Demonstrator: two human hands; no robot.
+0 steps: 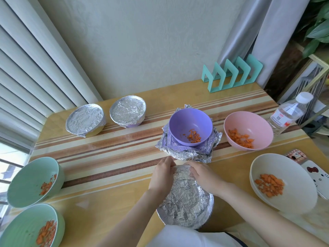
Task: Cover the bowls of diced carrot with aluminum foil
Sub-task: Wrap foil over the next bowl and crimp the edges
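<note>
Left edge of the table (106, 157): two green bowls (26, 184) with diced carrot, both open, well apart from your hands. Far-left corner: two covered bowls (84, 119), foil tight over both rims, done by the look of it.

Middle of the near edge: your left grip (162, 172) is cupped on the far-left rim of the foil-wrapped bowl (185, 205), fingers curled onto the foil. The bowl lies straight toward you from both hands. It is round, so there is no long axis to line up. Your right grip (202, 174) is curled onto the far-right rim, pressing the foil down. The two hands sit close together on the far side; the near rim has no hand on it. I can't tell if the foil is tucked there.

Judgement: this is the crimping step, and the bowl needs turning or your hands need to slide round toward you.

Just beyond your hands and a little right is the purple bowl (190, 125), open and standing on a crumpled foil sheet (181, 154). Your right grip is nearer to it.

Further right are the pink bowl (249, 125) and, toward the right edge, the white bowl (277, 172), both uncovered. By my count five bowls are still open.
</note>
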